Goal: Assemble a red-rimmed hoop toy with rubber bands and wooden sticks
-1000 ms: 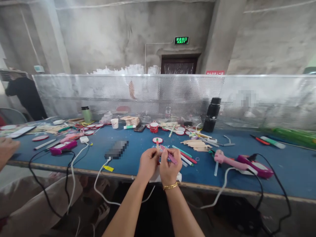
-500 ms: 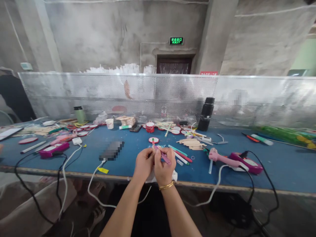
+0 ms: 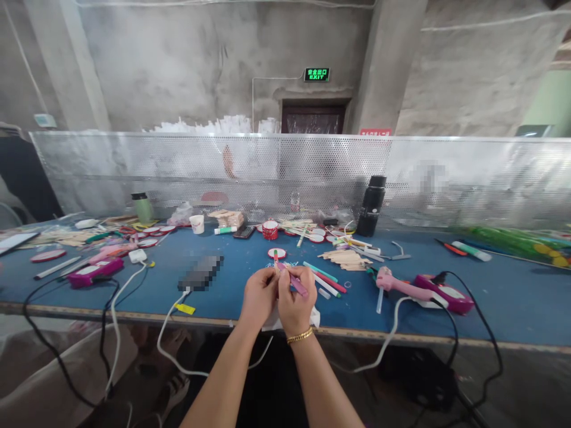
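Observation:
My right hand [image 3: 298, 303] grips a purple marker [image 3: 298, 286] whose tip points up and left toward my left hand. Pinched in my left hand [image 3: 259, 297] is a narrow stick [image 3: 276, 257] with a green and red upper end. The two hands meet over the front edge of the table, and their fingers hide the marker's tip and the lower part of the stick. Just beyond them lies a round white disc with a red rim [image 3: 277, 254]. To the right of my right hand are a red marker [image 3: 332, 282] and a small clear cap [image 3: 324, 293].
Wooden sticks [image 3: 345, 259] lie farther right. A pink glue gun [image 3: 404, 285] rests beside a magenta device [image 3: 461, 302] with cables. To the left are a blurred dark phone [image 3: 200, 273] and another magenta device [image 3: 96, 272]. A black bottle [image 3: 372, 207] stands by the mesh screen [image 3: 250, 172].
The view has shifted very slightly. Both hands keep the same grip and pose, with the purple marker still against the stick area.

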Motion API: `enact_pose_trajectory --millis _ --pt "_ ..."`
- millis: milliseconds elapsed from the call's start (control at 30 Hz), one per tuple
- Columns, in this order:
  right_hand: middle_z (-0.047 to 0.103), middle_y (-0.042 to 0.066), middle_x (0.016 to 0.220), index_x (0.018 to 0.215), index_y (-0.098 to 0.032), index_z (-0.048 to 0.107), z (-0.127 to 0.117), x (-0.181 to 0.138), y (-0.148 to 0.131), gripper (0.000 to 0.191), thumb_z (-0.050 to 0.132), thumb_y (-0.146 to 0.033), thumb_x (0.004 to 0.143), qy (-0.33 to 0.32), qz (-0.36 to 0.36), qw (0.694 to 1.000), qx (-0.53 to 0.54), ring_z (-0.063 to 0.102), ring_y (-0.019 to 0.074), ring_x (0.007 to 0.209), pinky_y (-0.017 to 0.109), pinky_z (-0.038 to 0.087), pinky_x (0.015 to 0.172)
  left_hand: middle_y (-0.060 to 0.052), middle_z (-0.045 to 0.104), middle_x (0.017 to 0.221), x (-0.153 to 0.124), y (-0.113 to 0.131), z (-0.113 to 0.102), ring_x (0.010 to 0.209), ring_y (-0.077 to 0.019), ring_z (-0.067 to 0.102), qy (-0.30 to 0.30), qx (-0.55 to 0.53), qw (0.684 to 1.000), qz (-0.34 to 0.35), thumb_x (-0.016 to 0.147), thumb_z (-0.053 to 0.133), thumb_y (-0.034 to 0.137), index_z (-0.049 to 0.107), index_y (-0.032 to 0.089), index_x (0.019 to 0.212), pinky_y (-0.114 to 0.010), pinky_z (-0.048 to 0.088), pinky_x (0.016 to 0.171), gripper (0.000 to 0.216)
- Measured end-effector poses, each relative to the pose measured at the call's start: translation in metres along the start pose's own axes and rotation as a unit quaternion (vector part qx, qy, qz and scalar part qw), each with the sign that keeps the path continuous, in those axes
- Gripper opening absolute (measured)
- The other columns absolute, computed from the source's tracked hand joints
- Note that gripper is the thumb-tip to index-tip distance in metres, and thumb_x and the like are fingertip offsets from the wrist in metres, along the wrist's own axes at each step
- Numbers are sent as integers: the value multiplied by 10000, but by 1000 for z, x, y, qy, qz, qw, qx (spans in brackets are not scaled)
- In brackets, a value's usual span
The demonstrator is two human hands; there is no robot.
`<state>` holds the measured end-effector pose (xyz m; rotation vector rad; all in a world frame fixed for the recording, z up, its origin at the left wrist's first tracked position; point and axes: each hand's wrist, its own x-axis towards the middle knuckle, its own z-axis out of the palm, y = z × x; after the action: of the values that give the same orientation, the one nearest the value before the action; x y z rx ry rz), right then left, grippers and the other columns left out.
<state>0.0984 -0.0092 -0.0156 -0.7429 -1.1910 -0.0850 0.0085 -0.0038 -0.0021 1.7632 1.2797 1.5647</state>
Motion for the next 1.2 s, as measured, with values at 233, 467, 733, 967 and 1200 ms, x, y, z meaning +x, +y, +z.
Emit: enact_pose_trajectory --millis 233,467,733,967,1200 --pt "605 -13 765 822 -216 547 0 -1 -1 134 551 -243 953 4 6 1000 8 578 165 732 338 456 775 25 507 586 -1 -1 0 615 -135 446 -7 2 1000 3 823 561 352 558 190 573 -252 342 614 298" --pt "604 -18 756 819 -215 550 0 1 -1 136 542 -232 953 1 -3 1000 -1 578 158 715 333 453 772 19 516 595 1 -1 0 623 -139 447 -6 9 1000 0 802 557 344 551 189 571 -256 346 622 279" --pt "599 -17 764 827 -213 549 0 1 1 126 547 -232 951 11 -1 1000 -10 568 157 715 333 447 768 25 503 584 1 3 0 601 -134 449 -6 17 1000 -5 795 550 366 538 194 578 -246 329 589 277" --pt "594 -9 778 831 -212 545 1 -2 4 126 549 -238 954 27 14 1000 7 574 163 744 336 458 773 23 503 565 1 1 0 588 -134 462 -18 17 1000 -3 810 549 394 502 200 556 -247 329 578 323" --pt "595 -9 780 844 -209 555 1 -2 5 111 552 -234 952 31 14 999 -7 574 162 735 336 454 768 27 493 549 1 2 -1 567 -133 455 -16 23 1000 -8 808 552 393 510 200 566 -247 326 563 312"
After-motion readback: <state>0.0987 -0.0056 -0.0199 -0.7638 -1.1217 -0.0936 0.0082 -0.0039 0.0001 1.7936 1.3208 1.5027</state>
